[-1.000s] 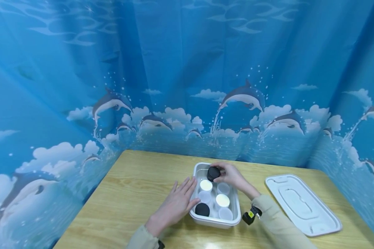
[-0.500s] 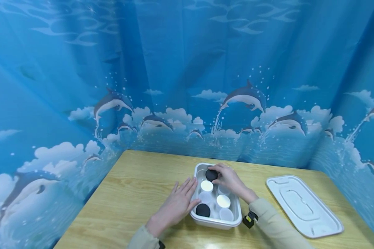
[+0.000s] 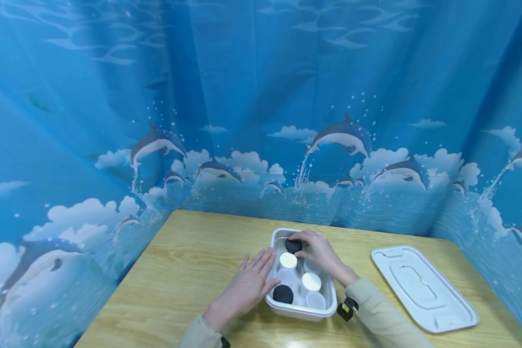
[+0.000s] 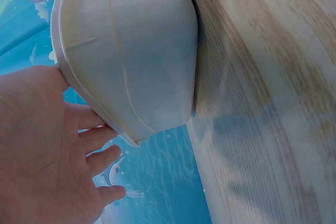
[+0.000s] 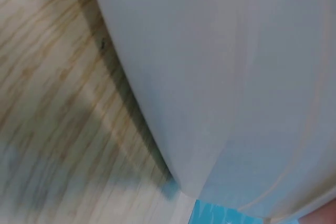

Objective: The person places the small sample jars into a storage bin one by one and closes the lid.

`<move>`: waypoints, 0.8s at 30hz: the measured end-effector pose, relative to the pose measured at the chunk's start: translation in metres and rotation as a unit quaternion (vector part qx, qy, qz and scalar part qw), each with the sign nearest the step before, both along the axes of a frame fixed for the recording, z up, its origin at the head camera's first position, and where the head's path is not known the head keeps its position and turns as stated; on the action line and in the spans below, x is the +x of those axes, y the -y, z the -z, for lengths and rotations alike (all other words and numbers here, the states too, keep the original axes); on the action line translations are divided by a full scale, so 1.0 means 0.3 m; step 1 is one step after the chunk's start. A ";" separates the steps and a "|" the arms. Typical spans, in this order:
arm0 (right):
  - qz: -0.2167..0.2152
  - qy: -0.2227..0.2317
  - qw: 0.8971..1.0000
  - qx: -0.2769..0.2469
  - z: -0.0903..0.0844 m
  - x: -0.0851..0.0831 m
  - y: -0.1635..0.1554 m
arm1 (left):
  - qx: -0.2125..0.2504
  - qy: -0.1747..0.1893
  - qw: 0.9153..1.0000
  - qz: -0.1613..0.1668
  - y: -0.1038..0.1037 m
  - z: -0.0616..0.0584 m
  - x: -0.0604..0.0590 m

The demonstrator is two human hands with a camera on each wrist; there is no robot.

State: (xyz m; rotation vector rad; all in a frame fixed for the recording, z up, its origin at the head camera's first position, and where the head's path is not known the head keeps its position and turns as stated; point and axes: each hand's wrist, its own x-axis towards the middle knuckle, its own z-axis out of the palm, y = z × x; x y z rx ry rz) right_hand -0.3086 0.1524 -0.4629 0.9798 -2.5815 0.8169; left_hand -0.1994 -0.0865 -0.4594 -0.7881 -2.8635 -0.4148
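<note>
My right hand (image 3: 322, 251) reaches over the right rim of a white rectangular box (image 3: 302, 309). Its thumb and fingers grip a small black cylinder (image 3: 293, 245) at the box's far end. Along the left rim rests my left hand (image 3: 243, 287), fingers straight and spread. Inside are another black round piece (image 3: 282, 294) at the near left and several round pieces with white or pale tops, such as a bright white one (image 3: 288, 260). In the left wrist view, the left hand (image 4: 47, 145) touches the rim of the box (image 4: 142, 51). Mostly the box wall (image 5: 226, 77) fills the right wrist view.
A white rectangular lid (image 3: 424, 287) lies on the wooden table (image 3: 174, 275) to the right of the box. Behind the table and at its sides hangs a blue curtain (image 3: 243, 96) printed with dolphins.
My right hand has lowered the black cylinder into the far end of the box and shifted it slightly left. The left hand has kept its place on the rim.
</note>
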 end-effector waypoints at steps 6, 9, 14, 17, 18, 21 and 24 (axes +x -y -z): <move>0.004 -0.019 1.000 0.006 0.006 0.006 0.000 | -0.001 0.004 1.000 -0.002 -0.003 0.001 -0.004; 0.004 -0.022 1.000 0.008 0.007 0.007 0.001 | -0.003 0.004 1.000 -0.004 -0.003 0.002 -0.005; 0.007 -0.028 0.999 0.020 0.005 0.010 0.002 | -0.005 0.006 1.000 -0.004 -0.003 -0.002 -0.002; 0.011 -0.034 0.999 0.021 0.004 0.012 0.004 | -0.007 0.007 1.000 -0.005 -0.003 -0.003 -0.001; 0.012 -0.038 0.999 0.018 0.005 0.012 0.005 | -0.007 0.007 1.000 -0.006 -0.004 -0.002 -0.001; 0.017 -0.049 0.999 0.006 0.010 0.010 0.007 | -0.006 0.005 1.000 -0.007 -0.005 -0.002 -0.001; 0.023 -0.063 0.998 0.003 0.014 0.007 0.007 | -0.005 0.001 1.000 -0.006 -0.006 -0.003 -0.002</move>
